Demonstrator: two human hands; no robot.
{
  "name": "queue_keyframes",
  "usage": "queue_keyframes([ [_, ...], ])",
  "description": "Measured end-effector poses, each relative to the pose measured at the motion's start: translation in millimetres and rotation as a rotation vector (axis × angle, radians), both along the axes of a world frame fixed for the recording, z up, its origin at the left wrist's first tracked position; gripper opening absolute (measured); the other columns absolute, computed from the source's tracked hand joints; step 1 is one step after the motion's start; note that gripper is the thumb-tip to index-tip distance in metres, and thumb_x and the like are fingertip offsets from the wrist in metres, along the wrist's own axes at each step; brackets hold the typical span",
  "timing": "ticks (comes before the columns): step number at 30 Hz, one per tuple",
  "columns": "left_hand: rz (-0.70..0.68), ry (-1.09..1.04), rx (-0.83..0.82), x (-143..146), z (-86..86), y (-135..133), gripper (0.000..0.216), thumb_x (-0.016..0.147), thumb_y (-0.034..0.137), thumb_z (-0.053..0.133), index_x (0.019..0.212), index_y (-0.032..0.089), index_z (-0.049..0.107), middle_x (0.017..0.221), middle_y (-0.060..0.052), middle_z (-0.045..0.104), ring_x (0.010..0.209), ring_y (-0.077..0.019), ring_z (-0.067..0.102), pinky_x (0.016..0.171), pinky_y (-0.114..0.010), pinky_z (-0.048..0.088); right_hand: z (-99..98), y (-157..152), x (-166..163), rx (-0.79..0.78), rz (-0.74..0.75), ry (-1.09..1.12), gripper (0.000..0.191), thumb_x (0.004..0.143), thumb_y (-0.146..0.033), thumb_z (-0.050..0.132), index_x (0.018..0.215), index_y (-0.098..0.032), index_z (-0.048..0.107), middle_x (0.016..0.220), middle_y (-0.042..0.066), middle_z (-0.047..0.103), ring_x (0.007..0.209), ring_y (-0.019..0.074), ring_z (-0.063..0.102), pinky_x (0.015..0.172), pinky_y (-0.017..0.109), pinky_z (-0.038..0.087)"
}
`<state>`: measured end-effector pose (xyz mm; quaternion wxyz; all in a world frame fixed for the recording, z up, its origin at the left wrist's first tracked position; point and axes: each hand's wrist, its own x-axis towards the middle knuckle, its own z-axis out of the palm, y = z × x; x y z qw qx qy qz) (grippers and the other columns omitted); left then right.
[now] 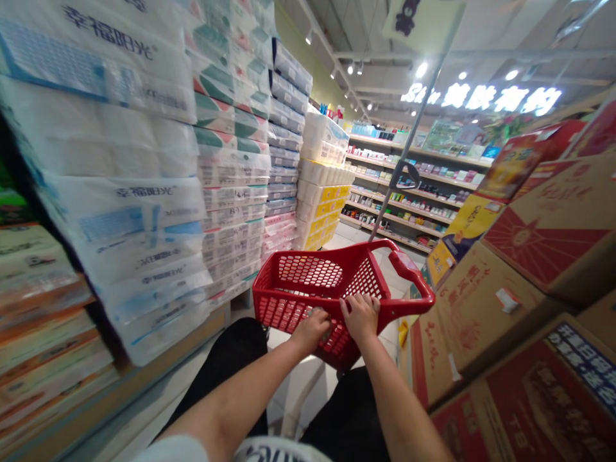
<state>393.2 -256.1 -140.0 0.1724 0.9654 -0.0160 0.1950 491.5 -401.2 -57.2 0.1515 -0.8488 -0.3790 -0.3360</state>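
A red plastic shopping basket (308, 308) with lattice sides stands in front of my knees, its long handle (411, 276) pointing to the right. My right hand (360, 316) is hooked over the near rim, with the fingers curled onto its top edge. Just left of it, my left hand (312, 328) is closed against the basket's near side. A small dark, brownish patch shows at those fingertips, and I cannot make out what it is.
Tall stacks of wrapped tissue packs (144, 212) line the left side. Cardboard cartons (474, 301) are piled close on the right. A slanting metal pole (409, 144) rises behind the basket. Shelves of small goods (418, 192) stand farther back.
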Motion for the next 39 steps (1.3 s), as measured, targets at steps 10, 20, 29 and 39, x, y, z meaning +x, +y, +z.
queue_keyframes([
  [10, 0.167, -0.005, -0.086, -33, -5.0, 35, 0.033, 0.082, 0.009, 0.049, 0.107, 0.023, 0.066, 0.119, -0.005, 0.061, 0.116, -0.0206, 0.051, 0.096, -0.035, 0.045, -0.1, -1, -4, 0.008, 0.017, 0.028, 0.03, 0.097, -0.039, 0.048, 0.08, -0.023, 0.068, 0.083, 0.003, 0.066, 0.088, 0.0198, 0.051, 0.094, 0.038, 0.022],
  [20, 0.162, -0.222, -0.221, -23, 5.5, 28, 0.038, 0.078, 0.0, 0.045, 0.103, 0.019, 0.066, 0.113, -0.008, 0.063, 0.11, -0.0191, 0.053, 0.098, -0.034, 0.046, -0.3, 7, -4, -0.027, -0.039, 0.045, 0.032, 0.097, -0.041, 0.049, 0.08, -0.024, 0.069, 0.084, 0.004, 0.067, 0.089, 0.0214, 0.051, 0.093, 0.04, 0.022],
  [29, 0.16, -0.365, -0.242, 6, 50.2, 14, 0.034, 0.08, 0.003, 0.046, 0.104, 0.019, 0.065, 0.11, -0.008, 0.063, 0.105, -0.0208, 0.054, 0.098, -0.04, 0.047, 1.1, 8, -24, -0.035, 0.143, 0.105, 0.032, 0.092, -0.039, 0.055, 0.12, -0.026, 0.063, 0.11, 0.006, 0.068, 0.105, 0.0236, 0.053, 0.1, 0.04, 0.025],
  [39, 0.135, -0.257, -0.387, 27, 63.4, -5, 0.055, 0.09, 0.015, 0.034, 0.145, 0.018, 0.033, 0.137, -0.013, 0.055, 0.123, -0.0224, 0.054, 0.106, -0.044, 0.042, 9.7, 14, -32, -0.026, 0.38, 0.3, 0.085, 0.071, -0.008, 0.053, 0.151, -0.017, 0.027, 0.123, 0.01, 0.063, 0.109, 0.0236, 0.057, 0.097, 0.036, 0.042],
])
